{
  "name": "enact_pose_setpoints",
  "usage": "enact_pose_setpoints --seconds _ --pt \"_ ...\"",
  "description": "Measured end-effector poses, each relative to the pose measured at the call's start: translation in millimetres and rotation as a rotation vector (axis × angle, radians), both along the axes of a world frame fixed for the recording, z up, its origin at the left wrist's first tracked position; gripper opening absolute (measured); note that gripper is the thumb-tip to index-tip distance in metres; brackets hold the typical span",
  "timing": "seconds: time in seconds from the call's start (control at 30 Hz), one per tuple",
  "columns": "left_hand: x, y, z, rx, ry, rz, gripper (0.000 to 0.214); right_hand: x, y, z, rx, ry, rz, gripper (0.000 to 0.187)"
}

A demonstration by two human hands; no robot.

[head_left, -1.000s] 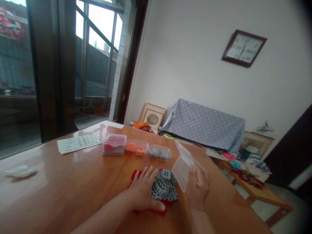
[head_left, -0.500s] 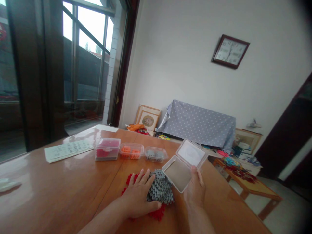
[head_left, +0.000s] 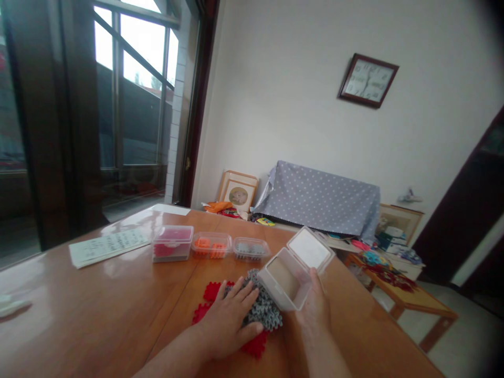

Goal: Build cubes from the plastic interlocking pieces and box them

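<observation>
On the wooden table lies a heap of grey interlocking plastic pieces (head_left: pixel 263 310), with red pieces (head_left: pixel 255 344) under and around it. My left hand (head_left: pixel 232 317) rests over the heap with its fingers spread, hiding part of both colours. My right hand (head_left: pixel 315 304) grips a clear plastic box (head_left: pixel 283 281) by its right side. The box is tilted, its hinged lid swung open to the back right. A brownish surface shows through its mouth, and no pieces are visible inside. The box's lower left side is close to the grey heap.
Behind the heap stand a lidded box of pink pieces (head_left: pixel 173 244), a tub with orange pieces (head_left: pixel 211 245) and a tub with grey pieces (head_left: pixel 251 249). Printed sheets (head_left: pixel 110 247) lie at the left. A low wooden bench (head_left: pixel 413 299) stands beyond the table's right edge.
The box in my right hand has tilted so its outer front side now shows. My left hand has shifted slightly right over the grey pieces, which lie flatter and more spread.
</observation>
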State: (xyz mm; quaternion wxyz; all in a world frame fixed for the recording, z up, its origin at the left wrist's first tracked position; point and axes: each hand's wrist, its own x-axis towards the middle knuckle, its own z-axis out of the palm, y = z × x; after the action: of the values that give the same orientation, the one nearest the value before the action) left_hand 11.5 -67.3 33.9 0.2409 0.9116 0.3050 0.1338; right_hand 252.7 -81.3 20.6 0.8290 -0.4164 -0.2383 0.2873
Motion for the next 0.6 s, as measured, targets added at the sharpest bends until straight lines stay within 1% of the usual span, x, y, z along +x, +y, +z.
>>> enact_pose_setpoints --seconds 0.07,0.13,0.27,0.43,0.5,0.6 --pt "2 -1 1.4 0.005 0.014 -0.006 0.073 -2 -1 3.7 -0.025 0.082 0.107 0.054" --pt "4 -1 2.5 0.006 0.024 -0.022 0.073 -3 -3 7.2 -0.029 0.101 0.164 0.054" --pt "3 -1 3.5 0.009 0.02 -0.053 0.07 -2 -5 9.9 -0.039 0.161 0.178 0.051" --pt "-2 5 -2.9 0.0 -0.034 0.01 0.07 0 -4 11.8 -0.04 0.205 0.143 0.056" --pt "-2 10 -7.4 -0.008 -0.118 0.044 0.071 -1 -4 15.0 -0.016 0.209 0.162 0.057" --pt "3 15 -10.6 -0.069 -0.4 0.172 0.063 -5 -6 20.8 0.033 0.206 0.229 0.059"
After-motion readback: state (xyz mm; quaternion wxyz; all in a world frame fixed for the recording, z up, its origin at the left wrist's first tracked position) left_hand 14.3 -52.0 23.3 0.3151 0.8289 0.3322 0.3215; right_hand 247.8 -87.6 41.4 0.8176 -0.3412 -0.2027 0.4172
